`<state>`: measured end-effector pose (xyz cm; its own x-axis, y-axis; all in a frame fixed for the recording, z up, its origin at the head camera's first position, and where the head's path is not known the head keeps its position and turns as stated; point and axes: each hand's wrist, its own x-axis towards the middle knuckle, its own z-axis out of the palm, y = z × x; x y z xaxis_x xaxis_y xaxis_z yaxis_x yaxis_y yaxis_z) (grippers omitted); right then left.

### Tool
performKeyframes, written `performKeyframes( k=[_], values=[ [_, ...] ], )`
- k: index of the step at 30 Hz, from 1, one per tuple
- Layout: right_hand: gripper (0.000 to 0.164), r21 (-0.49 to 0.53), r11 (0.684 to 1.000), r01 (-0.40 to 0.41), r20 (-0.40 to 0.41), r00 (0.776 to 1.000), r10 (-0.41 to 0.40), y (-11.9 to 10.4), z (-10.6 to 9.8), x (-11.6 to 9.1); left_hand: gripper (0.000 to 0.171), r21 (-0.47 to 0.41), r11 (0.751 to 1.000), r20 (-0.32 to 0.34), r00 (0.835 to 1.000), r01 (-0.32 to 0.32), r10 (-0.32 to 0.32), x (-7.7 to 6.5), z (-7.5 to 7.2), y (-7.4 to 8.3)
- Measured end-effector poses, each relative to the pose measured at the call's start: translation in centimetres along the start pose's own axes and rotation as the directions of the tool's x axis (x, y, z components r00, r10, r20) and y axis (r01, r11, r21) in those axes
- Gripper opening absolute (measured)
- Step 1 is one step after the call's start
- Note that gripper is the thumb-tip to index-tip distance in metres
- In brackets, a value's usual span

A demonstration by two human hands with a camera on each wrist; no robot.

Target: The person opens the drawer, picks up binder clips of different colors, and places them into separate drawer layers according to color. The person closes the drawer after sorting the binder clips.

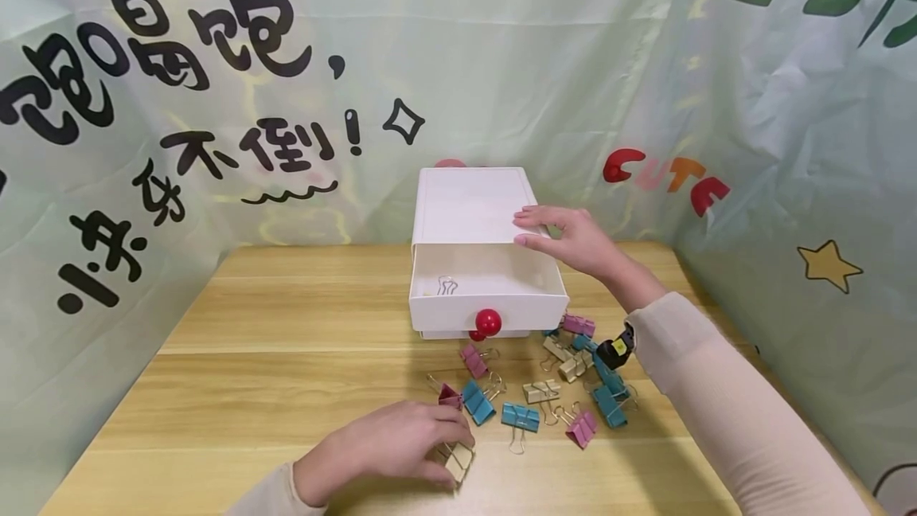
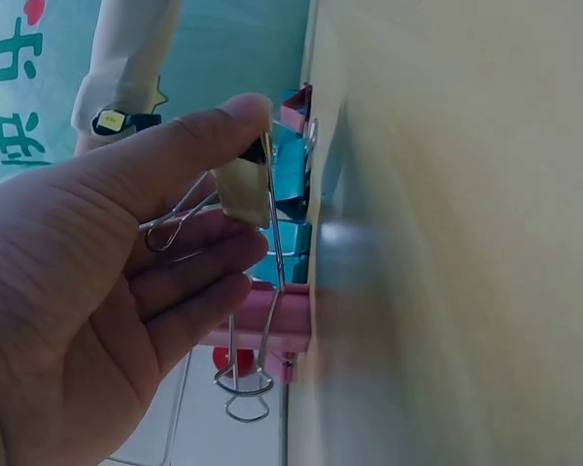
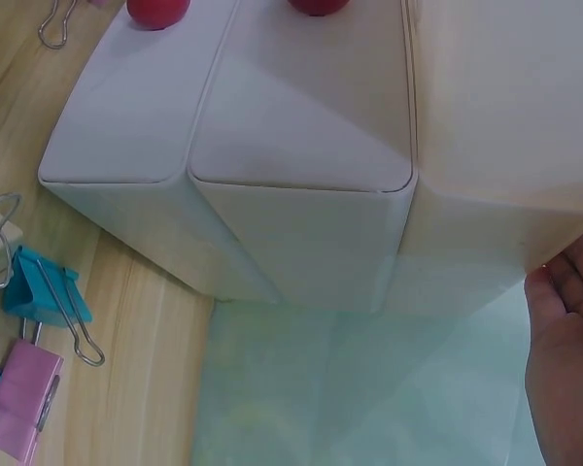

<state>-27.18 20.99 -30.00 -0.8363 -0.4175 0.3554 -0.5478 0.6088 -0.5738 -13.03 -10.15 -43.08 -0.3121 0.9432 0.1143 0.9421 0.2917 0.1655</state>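
Note:
My left hand (image 1: pixel 397 440) pinches a cream binder clip (image 2: pixel 243 189) between thumb and fingertips, low over the wooden table. Close beyond it lie a dark pink clip (image 1: pixel 450 396) and a blue clip (image 1: pixel 478 402). A white drawer box (image 1: pixel 469 205) stands at the back, its top drawer (image 1: pixel 487 310) pulled out by a red knob (image 1: pixel 489 322) end. Wire clip handles (image 1: pixel 447 285) show inside that drawer; the rest of its floor is hidden by the front. My right hand (image 1: pixel 573 237) rests on the box's right top edge, fingers extended.
Several blue, pink and cream binder clips (image 1: pixel 520 417) lie scattered before the box, with a denser pile (image 1: pixel 576 361) at its right front corner, under my right wrist. A printed cloth backdrop (image 1: pixel 344 197) closes off the table's back and sides.

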Motion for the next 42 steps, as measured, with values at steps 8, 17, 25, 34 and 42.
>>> performKeyframes(
  k=[8,17,25,34,42],
  values=[
    [0.046,0.001,1.000,-0.006,0.012,1.000,0.006,0.0,0.0,0.1,0.043,0.004,1.000,-0.072,0.997,-0.003,0.004,-0.2,-1.6,0.0],
    [0.047,-0.010,1.000,-0.008,0.010,1.000,0.008,0.1,-0.1,-0.1,0.044,0.005,0.999,-0.134,0.990,-0.045,0.045,0.3,-5.0,-0.3],
    [0.047,-0.014,1.000,-0.010,0.008,1.000,0.010,0.1,-0.1,0.0,0.041,0.036,0.998,-0.180,0.982,-0.053,0.058,1.0,-7.6,-0.3],
    [0.046,-0.009,1.000,-0.012,0.008,1.000,0.012,-0.2,0.0,0.0,0.040,0.018,0.999,-0.179,0.982,-0.051,0.053,1.7,-10.0,0.1],
    [0.047,-0.001,1.000,-0.010,0.002,1.000,0.010,0.0,-0.1,-0.1,0.045,0.026,0.999,-0.164,0.986,-0.027,0.031,2.4,-11.9,0.3]
  ],
)
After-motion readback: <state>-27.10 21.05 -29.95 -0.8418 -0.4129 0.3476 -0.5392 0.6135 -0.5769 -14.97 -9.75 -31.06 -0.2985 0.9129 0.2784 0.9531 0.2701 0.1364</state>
